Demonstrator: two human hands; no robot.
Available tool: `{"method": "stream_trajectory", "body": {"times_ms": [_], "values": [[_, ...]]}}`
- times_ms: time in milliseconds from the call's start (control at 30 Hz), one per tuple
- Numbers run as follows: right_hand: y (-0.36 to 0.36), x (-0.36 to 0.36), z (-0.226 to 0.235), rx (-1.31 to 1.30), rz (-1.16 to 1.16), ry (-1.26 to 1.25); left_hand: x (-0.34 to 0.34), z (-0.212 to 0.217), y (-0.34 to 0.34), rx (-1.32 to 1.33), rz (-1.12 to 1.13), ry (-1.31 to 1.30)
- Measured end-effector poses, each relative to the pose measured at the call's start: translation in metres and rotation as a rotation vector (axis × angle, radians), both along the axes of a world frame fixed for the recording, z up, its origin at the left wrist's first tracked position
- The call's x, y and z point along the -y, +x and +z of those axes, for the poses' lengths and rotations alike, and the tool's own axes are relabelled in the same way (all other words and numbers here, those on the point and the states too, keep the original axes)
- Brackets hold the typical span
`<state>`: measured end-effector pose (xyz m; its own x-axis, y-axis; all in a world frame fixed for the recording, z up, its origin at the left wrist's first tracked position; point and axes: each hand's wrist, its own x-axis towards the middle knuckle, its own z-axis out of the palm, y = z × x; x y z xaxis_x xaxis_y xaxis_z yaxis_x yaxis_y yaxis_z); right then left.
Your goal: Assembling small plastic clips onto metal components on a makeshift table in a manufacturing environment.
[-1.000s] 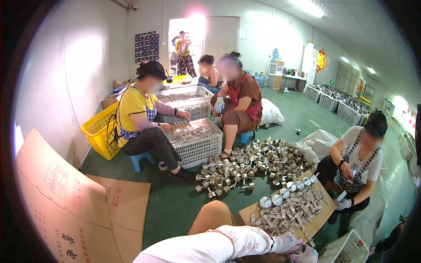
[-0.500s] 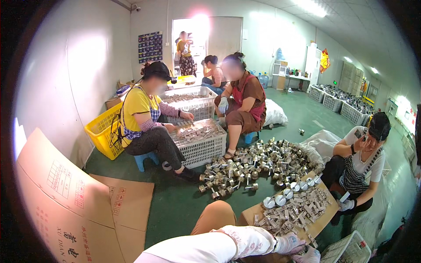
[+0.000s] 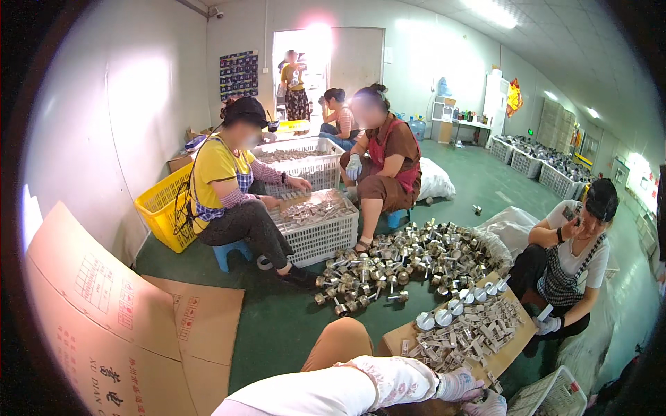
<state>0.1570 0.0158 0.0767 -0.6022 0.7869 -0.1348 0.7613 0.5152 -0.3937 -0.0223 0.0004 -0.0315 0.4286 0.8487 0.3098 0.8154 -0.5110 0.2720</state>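
My left hand (image 3: 459,384), in a pale glove below a white flowered sleeve cover, reaches in from the lower edge to the near side of a cardboard surface (image 3: 512,352). Close against it, my right hand (image 3: 487,403), also gloved, is partly cut off by the lower edge. Both sets of fingers look curled together at one spot; whatever they hold is hidden. Just beyond them lies a heap of small metal clip-like parts (image 3: 463,341) on the cardboard. A row of round silvery caps (image 3: 455,306) lines its far side.
Beyond the cardboard is a large floor pile of metal fittings with stems (image 3: 388,267). A white crate (image 3: 551,394) stands at lower right, opened cardboard (image 3: 104,312) at left. Co-workers sit around white crates (image 3: 322,239) and a yellow crate (image 3: 161,211); one crouches at right.
The co-worker at right has moved a raised hand slightly away from the face. The co-worker in yellow has shifted a hand a little over the crate. My hands have barely moved.
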Motion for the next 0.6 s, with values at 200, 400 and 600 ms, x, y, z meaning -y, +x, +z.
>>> {"method": "stream_trajectory", "body": {"times_ms": [200,400,600], "values": [[0.001,-0.004,-0.007,0.011,0.003,0.000,-0.005,-0.008,-0.001,-0.154,-0.061,0.081],[0.003,-0.006,-0.011,-0.001,0.000,0.000,-0.003,-0.006,-0.001,-0.138,-0.060,0.065],[0.003,-0.004,-0.012,0.002,0.005,0.031,-0.004,-0.004,0.000,-0.059,0.034,-0.080]]}}
